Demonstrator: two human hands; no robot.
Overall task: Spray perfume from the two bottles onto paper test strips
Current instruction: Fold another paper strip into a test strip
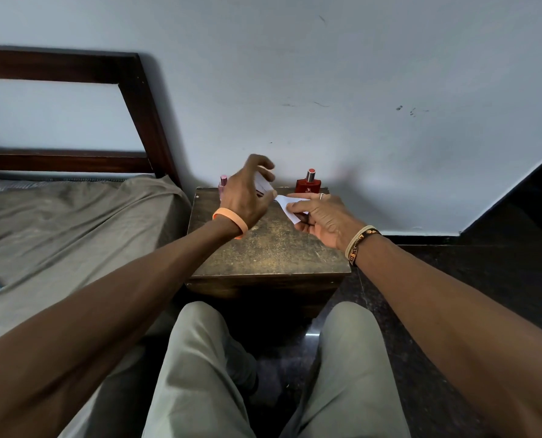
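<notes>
Above the bedside table point(263, 248), the right hand point(321, 218) pinches a paper test strip point(290, 206) between thumb and fingers. The left hand point(247, 192) grips white paper point(263, 184) in curled fingers. The red bottle point(308, 184) and pink bottle point(223, 184) stand at the table's rear edge.

This is a bedroom in a home. A bed with a dark brown wooden slatted headboard point(73, 63) and a rumpled grey-olive sheet point(73, 222) stands against a plain, scuffed pale wall point(358, 74). Just beside it sits a small worn dark wooden bedside table point(272, 248), pushed to the same wall. On the table's far edge stand a square red glass perfume bottle point(308, 184) and a slim pink perfume bottle point(223, 184). The floor is dark polished stone point(484, 279) with a black skirting.
</notes>
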